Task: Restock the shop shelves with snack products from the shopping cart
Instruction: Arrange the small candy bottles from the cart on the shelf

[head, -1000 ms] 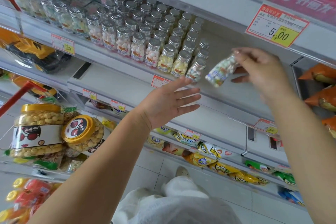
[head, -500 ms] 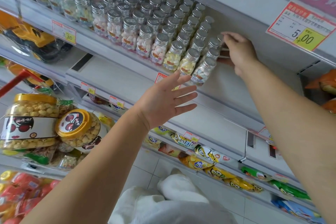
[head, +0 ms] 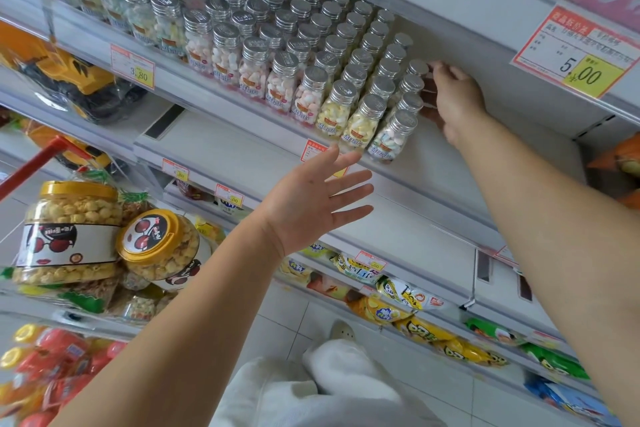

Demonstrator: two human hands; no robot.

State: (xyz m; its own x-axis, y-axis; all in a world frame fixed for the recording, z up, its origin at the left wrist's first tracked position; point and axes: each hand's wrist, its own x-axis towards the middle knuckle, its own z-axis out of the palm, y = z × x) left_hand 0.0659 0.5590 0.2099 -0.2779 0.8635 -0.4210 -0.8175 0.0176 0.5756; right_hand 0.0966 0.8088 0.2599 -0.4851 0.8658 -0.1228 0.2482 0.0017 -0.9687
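Right hand (head: 453, 97) is up at the right end of the candy jars (head: 332, 80) on the upper shelf (head: 436, 163). My thumb tip sits against the silver lid of the end jar (head: 417, 68), at the far part of the rightmost column. The other fingers (head: 429, 104) are bent alongside the next jars in that column and touch them. Can't tell if I'm pinching the end jar or just pressing on it, since the lids hide the contact. That jar stands upright on the shelf, tight in line with its neighbours. The front jar (head: 391, 135) of the column is at the near shelf edge, with pastel candies inside.

Left hand (head: 311, 198) holds nothing. Its palm faces the shelf and the fingers are straight and spread wide. It hovers just below the shelf's front lip, near the front row of jars but touching none.

The shopping cart (head: 31, 166) is at near left, red handle showing. Two popcorn tubs (head: 69, 232) with yellow lids are in it, one upright and one tipped on its side against it, with bagged snacks under them.

There's a 5.00 price tag (head: 576, 52) on the shelf edge above, far right, and a 3.80 price tag (head: 133, 66) at left under the jars. Yellow snack bags (head: 415, 322) are on a low shelf at right. A yellow toy truck (head: 69, 76) is at left under the jar shelf.
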